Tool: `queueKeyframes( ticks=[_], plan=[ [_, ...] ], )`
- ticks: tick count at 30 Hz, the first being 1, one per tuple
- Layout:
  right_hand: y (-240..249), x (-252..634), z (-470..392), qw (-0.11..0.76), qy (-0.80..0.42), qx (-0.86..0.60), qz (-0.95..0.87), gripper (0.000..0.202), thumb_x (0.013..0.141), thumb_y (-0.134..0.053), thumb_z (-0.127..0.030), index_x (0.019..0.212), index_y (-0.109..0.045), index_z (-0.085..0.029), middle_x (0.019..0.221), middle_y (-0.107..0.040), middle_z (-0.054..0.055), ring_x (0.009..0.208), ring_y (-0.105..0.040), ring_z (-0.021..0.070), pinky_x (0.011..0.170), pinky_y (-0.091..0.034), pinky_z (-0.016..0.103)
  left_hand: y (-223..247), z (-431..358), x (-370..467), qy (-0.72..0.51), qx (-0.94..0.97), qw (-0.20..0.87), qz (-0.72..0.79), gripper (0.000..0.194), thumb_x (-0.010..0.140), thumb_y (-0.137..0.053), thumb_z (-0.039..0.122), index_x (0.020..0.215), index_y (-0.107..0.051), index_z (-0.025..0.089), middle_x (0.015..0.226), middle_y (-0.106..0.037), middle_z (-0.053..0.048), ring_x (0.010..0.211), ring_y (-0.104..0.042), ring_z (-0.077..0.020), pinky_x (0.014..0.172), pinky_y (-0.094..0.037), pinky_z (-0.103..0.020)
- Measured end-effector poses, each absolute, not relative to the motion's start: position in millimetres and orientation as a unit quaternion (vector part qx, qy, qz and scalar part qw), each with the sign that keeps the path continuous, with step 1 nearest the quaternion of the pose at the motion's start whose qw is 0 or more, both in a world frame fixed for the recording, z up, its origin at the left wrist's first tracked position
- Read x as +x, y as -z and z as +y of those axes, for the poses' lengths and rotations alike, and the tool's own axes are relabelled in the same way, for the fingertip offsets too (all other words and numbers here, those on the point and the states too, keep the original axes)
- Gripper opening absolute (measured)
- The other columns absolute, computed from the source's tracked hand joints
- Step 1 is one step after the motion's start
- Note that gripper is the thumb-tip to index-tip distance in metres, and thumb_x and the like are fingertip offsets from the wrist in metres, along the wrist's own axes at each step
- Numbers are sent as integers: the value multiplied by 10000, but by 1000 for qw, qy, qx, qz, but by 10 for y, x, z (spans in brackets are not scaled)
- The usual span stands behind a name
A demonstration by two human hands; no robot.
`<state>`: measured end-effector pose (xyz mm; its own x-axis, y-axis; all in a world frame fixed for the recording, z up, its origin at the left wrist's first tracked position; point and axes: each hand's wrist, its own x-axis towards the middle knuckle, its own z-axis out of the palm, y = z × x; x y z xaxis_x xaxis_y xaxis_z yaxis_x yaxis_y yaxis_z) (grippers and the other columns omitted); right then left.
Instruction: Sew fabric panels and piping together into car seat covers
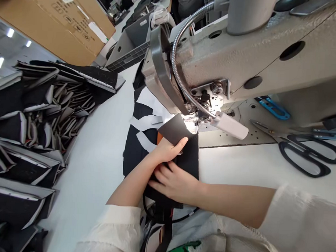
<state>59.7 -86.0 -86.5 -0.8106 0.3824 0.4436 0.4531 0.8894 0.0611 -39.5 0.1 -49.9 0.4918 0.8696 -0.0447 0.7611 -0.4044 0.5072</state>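
Observation:
A black fabric piece (pixel 193 152) with white backing strips (pixel 146 122) lies under the head of a sewing machine (pixel 214 61). My left hand (pixel 168 150) is at a stiff dark grey flap (pixel 173 129) of this piece, close to the needle area. Its thumb points right along the flap's near edge, and the other fingers are mostly hidden; it appears to grip the flap. A bit of orange (pixel 159 137) shows beside it. Just nearer to me, my right hand (pixel 178 183) rests on the black fabric with fingers stretched out and apart.
Stacked black and white sewn pieces (pixel 58 111) fill the left side. To the right lie large black-handled scissors (pixel 307 149) and blue thread snips (pixel 273 107). A lamp (pixel 230 125) on a bendy metal neck hangs near the needle. Behind stand a grey crate (pixel 129 40) and a cardboard box (pixel 58 23).

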Motion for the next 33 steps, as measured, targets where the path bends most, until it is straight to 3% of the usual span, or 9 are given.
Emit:
queueKeyframes(
  ticks=[3,7,10,12,16,21,25,28,33],
  plan=[
    [928,959,-854,218,61,-276,-934,415,925,-375,-256,1313,-478,-152,1264,-550,172,1131,-528,298,952,-385,499,491,31,-428,-98,843,247,467,342,930,-347,419,858,-586,185,816,-628,-41,817,-591,-177,801,-505,-319],
    [979,1247,-886,217,40,-273,-936,404,913,-425,-226,1306,-488,-157,1288,-539,167,1154,-522,301,966,-389,488,450,28,-401,-74,871,205,441,304,935,-349,368,883,-584,183,857,-629,-45,814,-580,-172,779,-496,-303],
    [1005,1242,-920,212,5,-283,-935,398,892,-475,-220,1286,-512,-171,1276,-551,157,1138,-529,284,970,-393,478,411,-16,-337,-13,912,131,389,263,911,-392,279,1053,-589,179,1016,-645,-71,846,-570,-188,764,-479,-314],
    [1016,1208,-948,215,1,-315,-924,417,860,-515,-178,1276,-524,-200,1236,-583,137,1080,-559,276,940,-418,467,406,-43,-296,42,939,71,334,337,864,-429,197,1174,-558,166,1189,-608,-91,863,-561,-210,747,-462,-336],
    [1016,1199,-977,206,-23,-354,-912,458,811,-574,-169,1267,-538,-201,1204,-594,130,1013,-573,283,886,-452,441,460,-30,-275,82,957,18,277,423,816,-441,138,1226,-543,136,1325,-530,-97,878,-549,-225,720,-441,-348],
    [1031,1226,-882,196,-27,-377,-905,469,803,-585,-162,1267,-550,-221,1184,-597,139,905,-600,261,786,-482,409,545,91,-261,37,952,29,302,378,838,-450,159,1199,-561,154,1276,-572,-70,828,-544,-200,722,-439,-327],
    [1045,1227,-730,217,-18,-383,-898,424,824,-561,-156,1247,-566,-196,1111,-626,133,980,-582,278,885,-446,442,514,140,-129,20,946,63,317,265,841,-484,201,1067,-607,141,1207,-604,-81,892,-554,-213,788,-459,-334],
    [1050,1254,-663,236,4,-322,-917,401,867,-500,-153,1266,-541,-134,1152,-610,153,1095,-535,291,993,-369,484,445,112,-52,-52,917,125,376,226,894,-439,275,953,-620,153,1026,-659,-70,932,-576,-204,849,-460,-328],
    [1072,1321,-713,240,14,-230,-943,327,903,-437,-149,1184,-595,-95,1243,-587,119,1145,-525,262,994,-403,411,426,42,-184,-123,779,302,535,394,919,-395,443,753,-606,154,687,-622,-21,688,-592,-171,643,-486,-286]
  ],
)
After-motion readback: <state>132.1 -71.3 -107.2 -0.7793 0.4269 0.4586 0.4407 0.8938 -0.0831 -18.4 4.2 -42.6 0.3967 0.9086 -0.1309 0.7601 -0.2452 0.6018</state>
